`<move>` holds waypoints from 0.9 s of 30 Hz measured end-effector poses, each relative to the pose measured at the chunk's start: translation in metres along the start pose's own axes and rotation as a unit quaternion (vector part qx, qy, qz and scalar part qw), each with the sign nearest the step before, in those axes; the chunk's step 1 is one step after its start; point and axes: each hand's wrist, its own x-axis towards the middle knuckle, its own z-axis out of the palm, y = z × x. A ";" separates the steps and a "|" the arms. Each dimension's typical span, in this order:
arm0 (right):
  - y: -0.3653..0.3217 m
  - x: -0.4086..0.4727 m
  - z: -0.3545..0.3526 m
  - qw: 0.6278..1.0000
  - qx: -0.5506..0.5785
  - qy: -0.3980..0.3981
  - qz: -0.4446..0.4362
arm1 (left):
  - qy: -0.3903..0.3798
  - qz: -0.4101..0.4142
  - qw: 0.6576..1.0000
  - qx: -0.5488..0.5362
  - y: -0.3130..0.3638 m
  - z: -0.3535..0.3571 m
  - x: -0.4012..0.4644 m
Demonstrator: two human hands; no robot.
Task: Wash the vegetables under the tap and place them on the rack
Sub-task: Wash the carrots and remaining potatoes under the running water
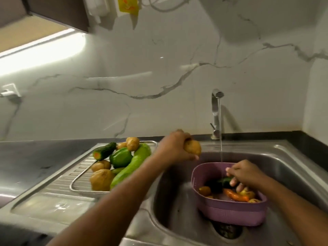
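The left hand (174, 146) is raised over the left edge of the sink (177, 201), its fingers curled around a potato (192, 148), which it holds in the air between the rack and the tap. The right hand (244, 173) reaches down into a purple colander basket (229, 213) that stands in the sink; its fingers are bent among the vegetables there, near a dark green cucumber (224, 180), but the view is blurred and I cannot tell if it really grips something. Also in the basket lie an orange carrot (236, 195) and some small yellowish pieces.

The tap (215, 112) stands behind the sink, and a thin stream of water (221, 148) falls from it to the back rim of the basket.

The wire rack (78, 183) rests on the steel drainboard (53, 201), left of the sink. On it lie already a long light green gourd (131, 166), a green bell pepper (120, 157), a dark cucumber with a cut end (104, 150) and several potatoes (101, 180), all touching one another in a pile. The dark worktop (32, 157) continues to the left, under a white marble wall (159, 77).
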 end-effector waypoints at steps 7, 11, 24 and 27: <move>0.001 -0.004 -0.004 1.000 -0.022 -0.012 -0.002 | 0.007 -0.151 0.987 0.046 -0.095 -0.100 -0.049; 0.002 -0.008 -0.005 1.000 -0.022 -0.018 -0.004 | -0.011 -0.173 0.981 0.092 -0.134 -0.098 -0.074; 0.005 -0.005 -0.008 0.999 -0.029 -0.035 -0.002 | -0.093 -0.181 0.972 0.121 -0.160 -0.082 -0.087; 0.009 -0.006 -0.012 1.000 -0.016 -0.022 0.003 | -0.043 -0.147 0.984 0.086 -0.144 -0.078 -0.080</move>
